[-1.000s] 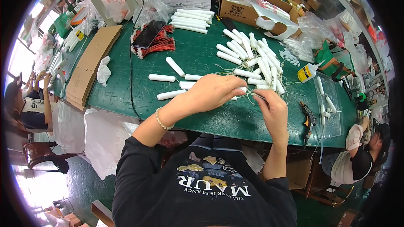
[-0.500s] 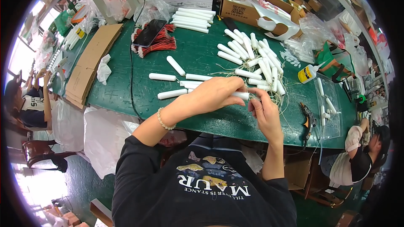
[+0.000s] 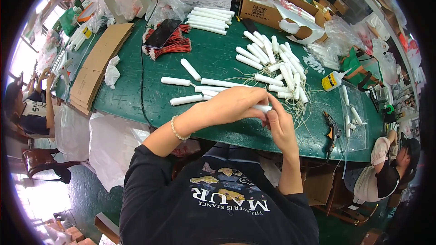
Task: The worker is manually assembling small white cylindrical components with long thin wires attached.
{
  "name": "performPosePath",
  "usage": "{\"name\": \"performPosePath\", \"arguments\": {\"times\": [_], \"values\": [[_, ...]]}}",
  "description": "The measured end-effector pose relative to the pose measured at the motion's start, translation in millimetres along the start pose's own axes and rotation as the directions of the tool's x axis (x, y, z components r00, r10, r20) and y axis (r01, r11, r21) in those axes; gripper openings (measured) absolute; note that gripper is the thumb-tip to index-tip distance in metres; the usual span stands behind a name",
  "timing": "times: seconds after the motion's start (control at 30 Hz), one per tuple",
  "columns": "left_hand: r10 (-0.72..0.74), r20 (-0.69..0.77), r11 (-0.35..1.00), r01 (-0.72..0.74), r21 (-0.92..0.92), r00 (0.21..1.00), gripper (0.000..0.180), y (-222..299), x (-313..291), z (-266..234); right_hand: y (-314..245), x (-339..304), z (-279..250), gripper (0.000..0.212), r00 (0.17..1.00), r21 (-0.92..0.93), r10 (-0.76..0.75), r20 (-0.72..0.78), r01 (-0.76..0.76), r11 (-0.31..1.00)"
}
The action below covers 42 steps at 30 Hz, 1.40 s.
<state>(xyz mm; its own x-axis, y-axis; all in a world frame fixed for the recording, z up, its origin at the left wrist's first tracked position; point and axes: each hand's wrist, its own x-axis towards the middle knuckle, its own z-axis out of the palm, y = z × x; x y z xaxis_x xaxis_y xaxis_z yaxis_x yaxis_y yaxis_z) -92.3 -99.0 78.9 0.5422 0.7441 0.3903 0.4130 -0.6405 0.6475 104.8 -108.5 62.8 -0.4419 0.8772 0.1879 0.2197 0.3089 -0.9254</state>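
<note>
My left hand (image 3: 238,103), with a beaded bracelet at the wrist, is closed around a short white tube (image 3: 262,108). Only the tube's right end shows between the fingers. My right hand (image 3: 282,126) pinches at that end, its thumb pressed against the tube and its fingers partly hidden behind my left hand. Just beyond both hands lies a heap of white tubes (image 3: 268,54) trailing thin pale wires (image 3: 295,111). Several more white tubes (image 3: 175,81) lie left of my left hand on the green table (image 3: 218,131).
Right of my hands are black-and-orange pliers (image 3: 332,131), a yellow-labelled glue bottle (image 3: 332,80) and a clear bag with tubes (image 3: 359,129). A phone (image 3: 162,34) rests on red wires (image 3: 175,47). An open cardboard box (image 3: 254,11) stands at the back. Co-workers sit on either side.
My right hand has moved left and up against my left hand, closing the gap at the tube's end. Less of the tube shows now.
</note>
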Motion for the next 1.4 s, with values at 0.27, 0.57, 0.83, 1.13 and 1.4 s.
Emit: {"name": "performPosePath", "arguments": {"times": [0.27, 0.57, 0.83, 1.13, 1.4], "values": [[0.282, -0.414, 0.955, -0.215, 0.202, 0.866, 0.015, 14.2, -9.3, -1.0, 3.8, -1.6, 2.0, 0.036, 0.981, 0.065, 0.117, -0.153, -0.108, 0.992], [-0.594, -0.584, 0.592, -0.191, -0.783, 0.554, 0.031, -5.6, -49.2, -34.0, 0.0, 0.7, 35.6, 0.037, 0.998, 0.375, 0.048, -0.032, -0.033, 0.926], [-0.030, -0.850, 0.771, -0.528, -0.355, 0.526, 0.032, 83.3, -35.9, -88.0, -8.2, 2.4, 125.7, 0.031, 0.957, 0.434, -0.153, 0.247, 0.032, 0.900], [-0.185, -0.354, 0.898, 0.011, -0.440, 0.917, 0.024, 29.9, 10.1, 27.4, 30.5, -13.9, 75.1, 0.032, 0.916, 0.679, 0.128, -0.380, 0.182, 0.711], [0.038, 0.042, 0.971, -0.047, 0.233, 0.998, 0.014, -28.5, 28.7, 110.5, 61.2, -21.1, -32.5, 0.023, 0.770, 0.396, 0.117, -0.628, 0.187, 0.899]]}}
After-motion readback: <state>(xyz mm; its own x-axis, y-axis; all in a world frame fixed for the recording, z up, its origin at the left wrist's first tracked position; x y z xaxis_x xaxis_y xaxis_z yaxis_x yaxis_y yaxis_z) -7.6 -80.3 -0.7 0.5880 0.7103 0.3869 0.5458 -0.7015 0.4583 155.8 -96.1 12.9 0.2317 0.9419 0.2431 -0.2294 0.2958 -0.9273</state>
